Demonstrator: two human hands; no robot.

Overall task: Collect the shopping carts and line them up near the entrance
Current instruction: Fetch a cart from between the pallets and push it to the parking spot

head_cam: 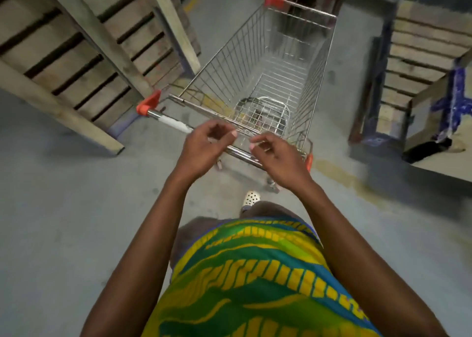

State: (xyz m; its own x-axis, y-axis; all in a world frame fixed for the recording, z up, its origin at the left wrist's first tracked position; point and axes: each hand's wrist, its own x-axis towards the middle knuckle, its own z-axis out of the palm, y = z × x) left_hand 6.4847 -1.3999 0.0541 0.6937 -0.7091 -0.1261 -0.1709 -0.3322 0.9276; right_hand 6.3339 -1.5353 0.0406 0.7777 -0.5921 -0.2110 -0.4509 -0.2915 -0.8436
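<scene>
Concrete floor (63, 222): cart (229, 63) points straight ahead of us, handle (173, 122) crosswise just under left hand (204, 149) and right hand (277, 156), both loosely curled, empty.

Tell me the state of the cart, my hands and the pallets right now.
shopping cart, upright on its wheels, basket empty
cart handle, not gripped
left hand, over the handle, fingers loosely curled, holding nothing
right hand, over the handle, fingers loosely curled, holding nothing
wooden pallets, standing on edge beside the cart
</scene>
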